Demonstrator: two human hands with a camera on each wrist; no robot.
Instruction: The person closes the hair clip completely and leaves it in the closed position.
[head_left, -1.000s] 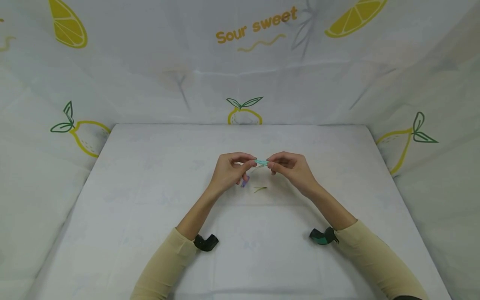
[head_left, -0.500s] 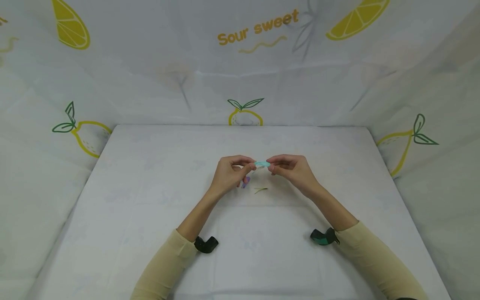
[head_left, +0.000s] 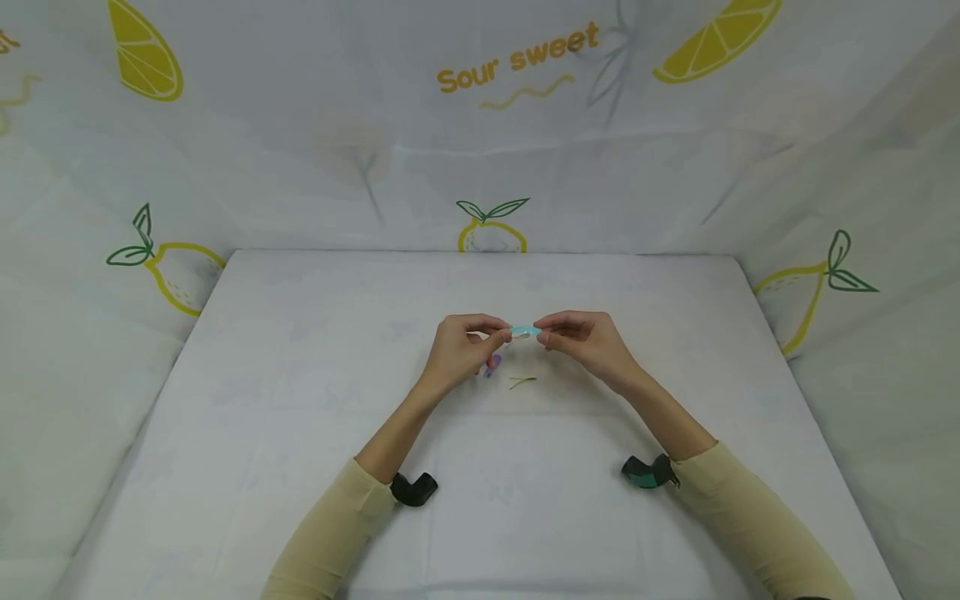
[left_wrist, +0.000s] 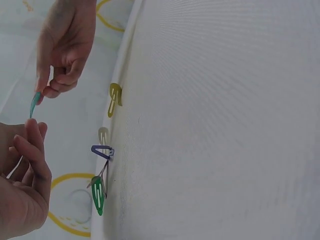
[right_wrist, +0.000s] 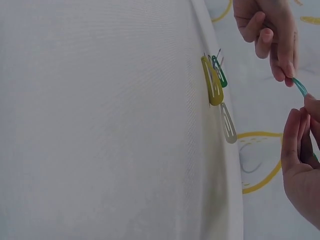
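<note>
Between my two hands, a teal snap hair clip is held up over the table. My left hand pinches one end between thumb and forefinger; its lower fingers are loosely bent. The other end is pinched by the thumb and forefinger of my right hand. In the left wrist view the teal clip looks slightly bowed. Below the hands stand or lie more snap clips: a yellow one, a beige one, a purple one and a green one.
The white-covered table stretches around the hands, its far edge meeting a white curtain printed with lemons. Curtain also hangs at both sides. Black wrist-worn devices sit at the left cuff and the right cuff.
Both hands keep their pinch on the teal hair clip and have come down slightly in the view. The clip's two strips looked spread earlier; now it shows flatter. The other clips stay put.
</note>
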